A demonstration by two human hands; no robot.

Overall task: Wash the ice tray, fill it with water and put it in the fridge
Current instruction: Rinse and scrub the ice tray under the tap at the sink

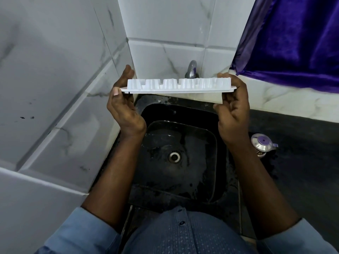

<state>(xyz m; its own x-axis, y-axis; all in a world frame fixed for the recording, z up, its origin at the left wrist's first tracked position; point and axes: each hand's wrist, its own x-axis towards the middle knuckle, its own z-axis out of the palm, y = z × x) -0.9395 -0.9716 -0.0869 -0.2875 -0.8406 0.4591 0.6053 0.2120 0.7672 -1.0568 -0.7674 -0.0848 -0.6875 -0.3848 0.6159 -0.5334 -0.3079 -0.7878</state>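
A: Item one?
B: White plastic ice tray (178,85), held level above the black sink (183,143), its cup bottoms facing the camera and the flat rim toward the person. It hangs just in front of the chrome tap (191,70).

A: Grip?
B: Left hand (123,105) grasps the tray's left end, thumb on the rim, fingers behind. Right hand (233,107) grasps the right end the same way. Both hands are closed on the tray.

A: Sink condition?
B: Wet, water drops on the basin, round metal drain (174,157) at centre.

A: Surroundings?
B: White marbled wall tiles (55,79) at left and behind. Purple curtain (293,39) at upper right. Small steel vessel with a purple lid (262,144) on the dark counter (302,162), right of the sink. Blue shirt sleeves (82,231) at bottom.
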